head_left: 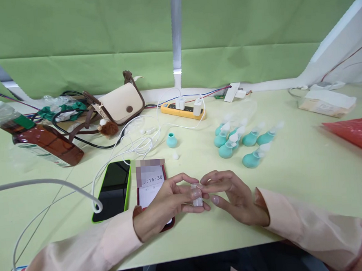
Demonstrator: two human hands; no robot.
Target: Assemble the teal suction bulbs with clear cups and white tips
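Observation:
My left hand and my right hand meet near the table's front edge. Between their fingertips is a small clear plastic piece; the left fingers pinch it and the right fingers touch its top. Under my left hand lies a red-cased phone showing a clock. A loose teal bulb and a small white cap lie beyond the phone. Several teal bulbs with clear tips lie grouped to the right of them.
A green-cased phone lies left of the red one, with white cables around it. A brown bottle, a cream handbag, a yellow power strip, a red bag and a tissue pack lie further off.

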